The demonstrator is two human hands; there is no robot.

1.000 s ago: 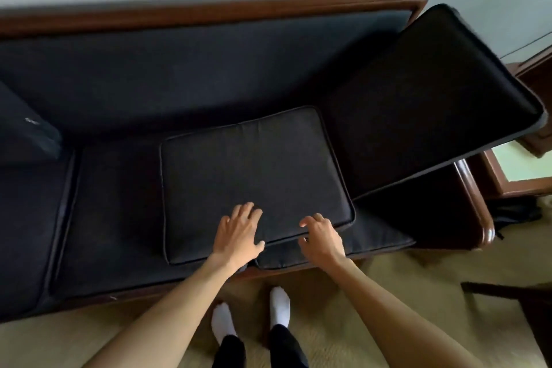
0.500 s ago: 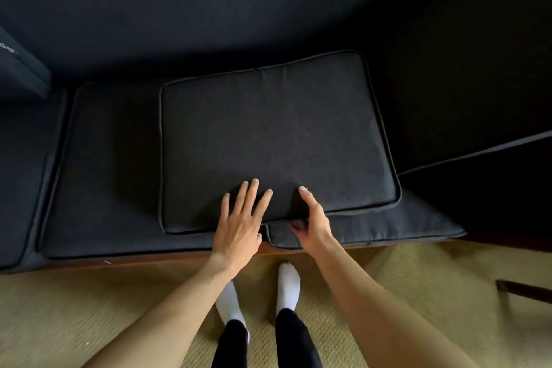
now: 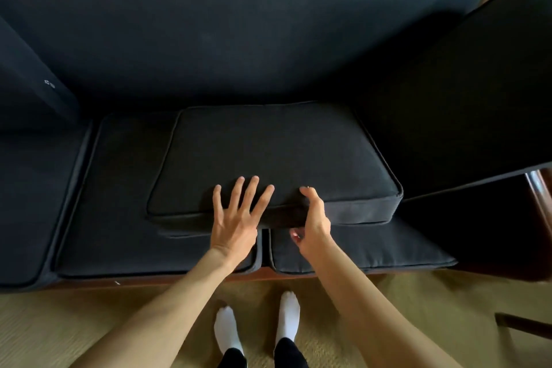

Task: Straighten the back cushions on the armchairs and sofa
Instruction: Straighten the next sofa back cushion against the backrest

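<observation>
The loose back cushion [image 3: 274,158] lay flat on the sofa [image 3: 239,39] seat, straddling the seam between two seat cushions [image 3: 119,203], its front edge lifted slightly. The left hand [image 3: 236,218] rested on that edge, its grip open with fingers spread straight. The right hand [image 3: 313,218] pinched the front edge, thumb on top, fingers curled beneath. Another cushion [image 3: 478,98] leaned tilted over the right armrest [image 3: 537,194]. Bare seat lay to the left; beige carpet [image 3: 59,323] lay in front.
</observation>
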